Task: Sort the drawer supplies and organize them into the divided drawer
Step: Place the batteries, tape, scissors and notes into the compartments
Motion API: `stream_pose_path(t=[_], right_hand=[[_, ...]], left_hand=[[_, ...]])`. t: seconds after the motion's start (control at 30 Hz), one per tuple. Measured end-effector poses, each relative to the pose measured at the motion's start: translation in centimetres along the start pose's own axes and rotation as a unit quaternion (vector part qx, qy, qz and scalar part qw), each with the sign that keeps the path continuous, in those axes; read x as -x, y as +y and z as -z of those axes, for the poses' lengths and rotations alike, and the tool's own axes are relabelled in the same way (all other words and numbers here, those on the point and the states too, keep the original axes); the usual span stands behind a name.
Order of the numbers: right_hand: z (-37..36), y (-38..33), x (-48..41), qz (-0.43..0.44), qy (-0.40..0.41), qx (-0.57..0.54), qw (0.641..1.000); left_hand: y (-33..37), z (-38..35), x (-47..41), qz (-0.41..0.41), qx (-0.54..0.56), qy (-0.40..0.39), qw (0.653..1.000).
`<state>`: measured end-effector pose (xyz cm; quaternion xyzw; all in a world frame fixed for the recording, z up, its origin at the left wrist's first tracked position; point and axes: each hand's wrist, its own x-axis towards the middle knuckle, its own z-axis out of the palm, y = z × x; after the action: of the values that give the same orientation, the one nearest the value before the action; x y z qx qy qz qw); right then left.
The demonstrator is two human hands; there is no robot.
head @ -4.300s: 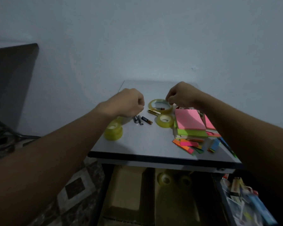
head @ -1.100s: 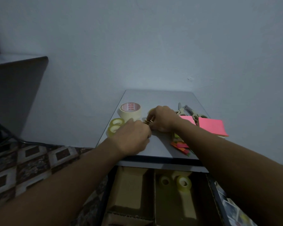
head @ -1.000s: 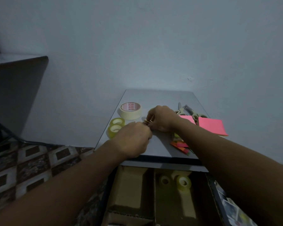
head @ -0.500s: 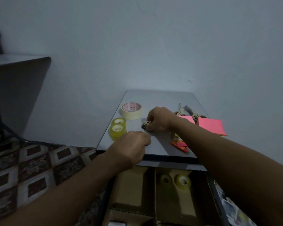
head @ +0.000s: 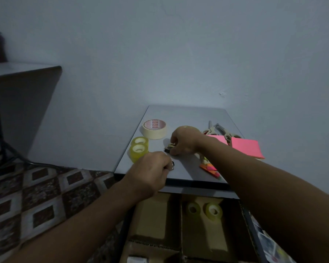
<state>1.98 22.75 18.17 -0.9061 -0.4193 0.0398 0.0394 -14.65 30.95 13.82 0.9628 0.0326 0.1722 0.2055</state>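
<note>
My left hand (head: 150, 172) is curled near the grey table's (head: 186, 114) front edge and grips small batteries (head: 172, 165), whose dark ends stick out past my fingers. My right hand (head: 184, 142) is farther back on the tabletop with its fingers curled round more batteries (head: 168, 148). Below the table the divided drawer (head: 180, 221) stands open. Its middle cardboard compartment holds two clear tape rolls (head: 203, 210); the left compartment (head: 154, 217) looks bare.
Two yellowish tape rolls (head: 139, 149) and a masking tape roll (head: 154, 129) lie at the table's left. Scissors (head: 219, 130), pink sticky notes (head: 245, 147) and coloured flags (head: 210, 168) lie at the right. A dark side table (head: 23, 69) stands far left over patterned floor.
My left hand has drawn back from my right hand toward the table's front edge, carrying batteries. My right hand stays on the batteries on the tabletop.
</note>
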Motion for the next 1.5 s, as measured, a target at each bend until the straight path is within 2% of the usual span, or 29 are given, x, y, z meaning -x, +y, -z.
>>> stream_pose_path(t=[0.43, 1.07, 1.4, 1.5], right_hand=[[0.7, -0.7, 0.1, 0.008, -0.025, 0.002, 1.0], [0.9, -1.3, 0.3, 0.016, -0.025, 0.03, 0.999], [1.1, -1.6, 0.8, 0.026, -0.033, 0.045, 0.998], [0.9, -1.6, 0.8, 0.032, -0.026, 0.05, 0.998]], left_hand=[[0.7, 0.4, -0.7, 0.053, 0.03, -0.024, 0.998], [1.3, 0.7, -0.8, 0.091, 0.071, 0.0, 0.993], [2.1, 0.7, -0.9, 0.055, -0.034, -0.027, 0.998], [2.1, 0.8, -0.9, 0.058, -0.03, -0.03, 0.997]])
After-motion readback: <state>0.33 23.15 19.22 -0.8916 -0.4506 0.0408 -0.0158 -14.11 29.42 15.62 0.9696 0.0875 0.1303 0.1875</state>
